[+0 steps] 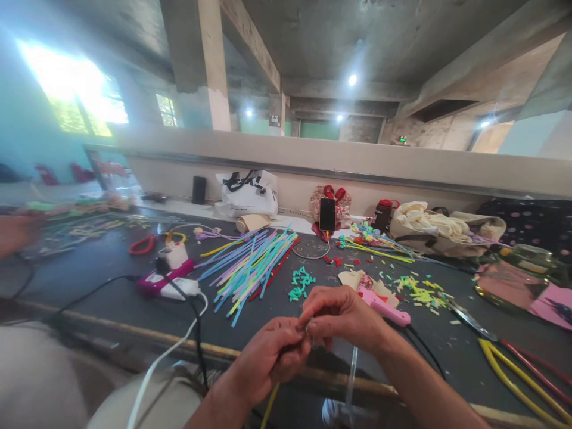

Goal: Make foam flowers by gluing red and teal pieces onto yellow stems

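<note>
While your two hands meet just above the near edge of the counter (111, 280), your left hand (268, 357) is curled shut around a yellow straw (270, 405) that hangs down below it, and your right hand (339, 313) pinches with narrow fingertips at the small piece between both hands; what that piece is, you cannot tell from here. One clear straw (353, 372) drops down under your right wrist. Just beyond your right hand lies one pink glue gun (384, 307) with its black cable running toward you. To your left sits one power strip (167, 283), a charger plugged into it, and one white and one black cord leading off it. Farther out, one loose fan of coloured straws (250, 268) spreads over the counter, too many to count, with one small heap of teal cut pieces (300, 284) beside it and a scatter of green and yellow bits (420, 293) to the right. One phone (327, 214) stands upright at the back, near one white bag (248, 195). At the far left, another person's hand (15, 232) shows blurred.
</note>
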Demonstrator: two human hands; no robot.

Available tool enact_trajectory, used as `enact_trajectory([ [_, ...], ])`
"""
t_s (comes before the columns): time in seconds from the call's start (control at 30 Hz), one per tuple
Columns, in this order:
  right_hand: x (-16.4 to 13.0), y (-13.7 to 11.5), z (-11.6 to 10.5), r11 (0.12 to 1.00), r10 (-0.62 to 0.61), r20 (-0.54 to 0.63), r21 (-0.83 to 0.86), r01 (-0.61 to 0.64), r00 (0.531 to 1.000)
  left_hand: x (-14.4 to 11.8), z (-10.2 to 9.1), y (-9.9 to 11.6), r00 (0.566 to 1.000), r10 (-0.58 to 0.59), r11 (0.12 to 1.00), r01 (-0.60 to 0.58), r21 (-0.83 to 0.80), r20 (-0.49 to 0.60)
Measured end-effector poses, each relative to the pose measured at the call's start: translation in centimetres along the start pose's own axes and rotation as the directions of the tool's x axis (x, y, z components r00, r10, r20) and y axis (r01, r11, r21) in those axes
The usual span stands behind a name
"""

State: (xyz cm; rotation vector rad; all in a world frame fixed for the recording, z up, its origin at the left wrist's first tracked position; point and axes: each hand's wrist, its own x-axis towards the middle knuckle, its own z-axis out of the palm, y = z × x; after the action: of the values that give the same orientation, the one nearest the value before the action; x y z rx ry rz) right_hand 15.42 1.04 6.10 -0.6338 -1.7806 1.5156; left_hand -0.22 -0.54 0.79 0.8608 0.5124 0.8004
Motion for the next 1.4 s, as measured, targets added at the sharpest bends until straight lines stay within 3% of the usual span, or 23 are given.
enact_trajectory([
  [0.27, 0.0, -0.1, -0.6, 1.0, 0.027, 0.003, -0.013, -0.027, 1.0, 0.0, 0.2, 0.4, 0.999, 0.025, 0.999, -0.027, -0.033, -0.045],
  [0.4, 0.1, -0.1, -0.8, 0.995, 0.021, -0.189, -0.092, -0.039, 0.982, -0.2, 0.4, 1.2, 0.978, 0.143, 0.984, -0.157, -0.084, -0.151],
  [0.6, 0.7, 1.9, -0.8, 0.982, 0.003, -0.445, -0.167, -0.086, 0.896, -0.5, 0.2, 1.9, 0.962, 0.162, 0.972, -0.195, -0.135, -0.218],
  [0.7, 0.8, 2.5, -0.8, 0.973, 0.014, -0.508, -0.192, -0.129, 0.861, -0.6, 0.0, 1.9, 0.946, 0.182, 0.967, -0.222, -0.127, -0.269],
  [0.97, -0.1, 2.4, 1.3, 0.954, -0.021, -0.446, -0.275, -0.115, 0.895, -0.4, 0.0, 2.2, 0.866, 0.225, 0.943, -0.309, -0.123, -0.446],
  [1.17, 0.9, 3.3, 4.2, 0.976, 0.012, -0.344, -0.199, -0.085, 0.939, -0.2, 0.0, 2.0, 0.91, 0.221, 0.949, -0.284, -0.137, -0.35],
  [1.4, 1.5, 3.1, 4.8, 0.994, 0.046, -0.383, -0.079, -0.082, 0.923, -0.2, 0.0, 1.8, 0.93, 0.255, 0.946, -0.296, -0.13, -0.265],
])
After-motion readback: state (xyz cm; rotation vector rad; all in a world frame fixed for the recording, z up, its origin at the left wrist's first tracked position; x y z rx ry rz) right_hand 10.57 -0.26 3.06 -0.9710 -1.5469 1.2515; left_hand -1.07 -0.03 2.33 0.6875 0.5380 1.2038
